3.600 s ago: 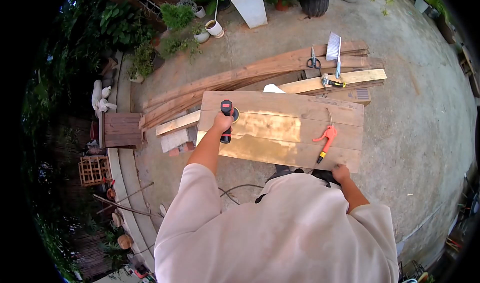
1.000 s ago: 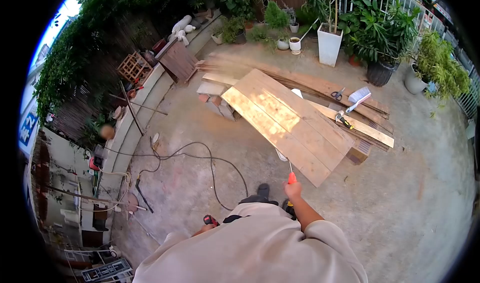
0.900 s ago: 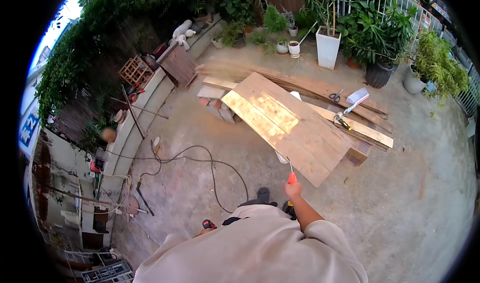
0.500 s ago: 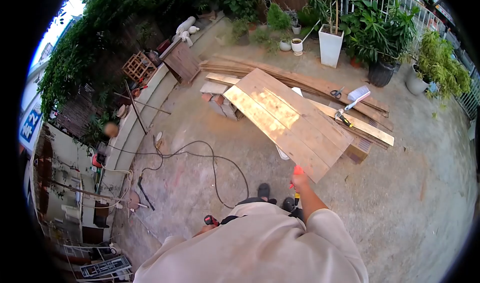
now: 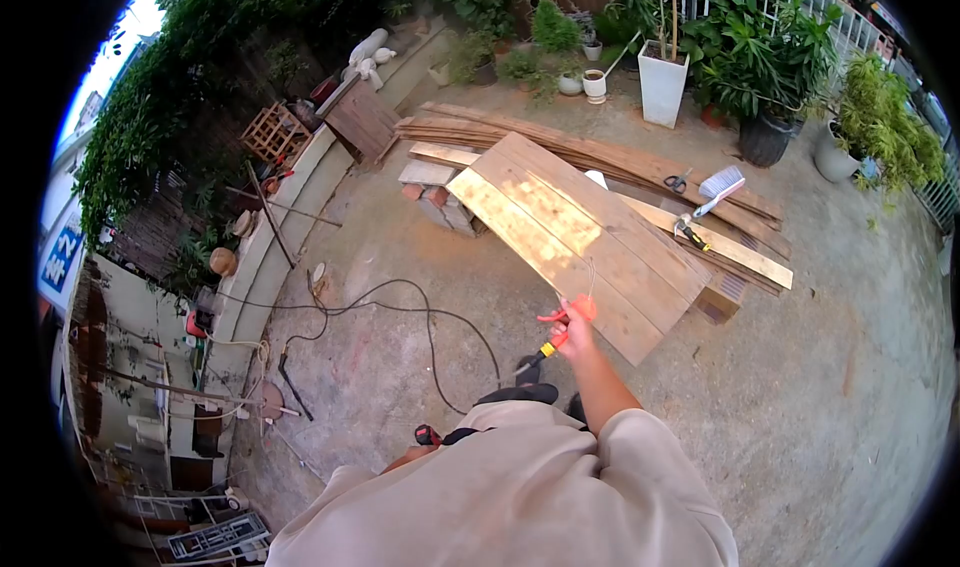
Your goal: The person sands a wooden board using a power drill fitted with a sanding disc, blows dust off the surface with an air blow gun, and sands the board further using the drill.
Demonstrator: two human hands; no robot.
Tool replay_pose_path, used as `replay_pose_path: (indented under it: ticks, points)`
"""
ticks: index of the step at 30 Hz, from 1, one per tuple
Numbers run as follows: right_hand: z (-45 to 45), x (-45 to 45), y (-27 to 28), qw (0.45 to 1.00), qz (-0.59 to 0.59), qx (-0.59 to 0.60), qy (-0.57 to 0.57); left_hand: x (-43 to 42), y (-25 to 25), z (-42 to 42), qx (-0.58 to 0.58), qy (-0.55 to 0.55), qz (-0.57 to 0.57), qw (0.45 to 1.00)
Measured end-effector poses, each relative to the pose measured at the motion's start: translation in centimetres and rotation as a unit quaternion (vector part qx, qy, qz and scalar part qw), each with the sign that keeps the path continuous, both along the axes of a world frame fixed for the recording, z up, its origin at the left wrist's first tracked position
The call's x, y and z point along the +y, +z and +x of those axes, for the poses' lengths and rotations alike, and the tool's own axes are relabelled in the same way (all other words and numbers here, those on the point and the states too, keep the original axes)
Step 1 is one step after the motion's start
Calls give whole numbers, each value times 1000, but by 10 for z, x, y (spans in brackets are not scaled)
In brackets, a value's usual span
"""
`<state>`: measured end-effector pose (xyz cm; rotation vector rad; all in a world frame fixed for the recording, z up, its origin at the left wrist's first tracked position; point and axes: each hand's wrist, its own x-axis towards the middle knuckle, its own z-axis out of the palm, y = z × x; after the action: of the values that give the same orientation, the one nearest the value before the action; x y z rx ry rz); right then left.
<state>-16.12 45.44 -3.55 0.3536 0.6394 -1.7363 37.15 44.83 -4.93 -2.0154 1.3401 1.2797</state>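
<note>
My right hand (image 5: 575, 329) is closed around a red tool (image 5: 581, 310) at the near edge of a plank panel (image 5: 625, 297). A yellow-and-black section with a thin tip points from the hand toward my feet; its exact kind is unclear. Faint thin lines rise from the red part across the panel. Low at my left side, my left hand (image 5: 408, 457) is mostly covered by my shirt. It appears wrapped around a red-and-black power tool (image 5: 427, 435), of which only one end shows.
Brick blocks (image 5: 440, 207) support the panel's far left. Long boards (image 5: 640, 172) lie behind it, with a hammer (image 5: 692, 235), scissors (image 5: 678, 181) and a white brush (image 5: 720, 187) on them. A black cable (image 5: 428, 337) loops over the concrete. Potted plants (image 5: 768, 132) line the back.
My right hand has risen and moved left with the red tool. The yellow-and-black section has swung from pointing down to pointing lower left. The panel has stayed put.
</note>
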Motion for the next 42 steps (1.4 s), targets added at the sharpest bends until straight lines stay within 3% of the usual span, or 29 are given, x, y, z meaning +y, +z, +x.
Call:
replay_pose_path:
  ticks: [2,5,8,11,14,17,21,24,31,32,39,40,41,42]
  points:
    - [7,-18,8,996,-15,-66,-62,-6,0,0,0,5,-1,1000]
    - [7,-44,-1,980,194,-30,-41,-20,0,-6,0,12,-1,1000]
    - [3,-69,-18,962,273,-6,-8,-41,-4,-12,5,25,-4,1000]
    - [7,-93,-11,980,195,16,46,-65,-12,-21,13,43,-5,999]
    - [-2,-137,-13,984,178,-28,-14,-98,-25,-24,22,65,-6,998]
    - [-4,-194,5,974,221,47,5,-141,-29,-27,31,91,-7,995]
    - [5,-297,15,977,188,50,88,-223,-39,-18,41,131,-10,990]
    - [14,-381,20,982,180,37,35,-282,-38,-3,46,184,-18,982]
    - [30,-562,60,970,163,167,66,-400,-9,21,42,338,-52,939]
    - [29,-587,66,969,168,165,71,-407,-37,39,58,338,-91,935]
    - [-11,-743,44,960,199,159,116,-437,19,9,59,451,-102,885]
    - [-21,-770,36,963,187,155,118,-403,-62,59,87,129,-106,982]
    - [-32,-797,21,966,175,149,121,-380,-120,96,80,-176,-199,961]
    - [-42,-823,6,969,164,141,123,-381,-107,88,67,-119,-169,976]
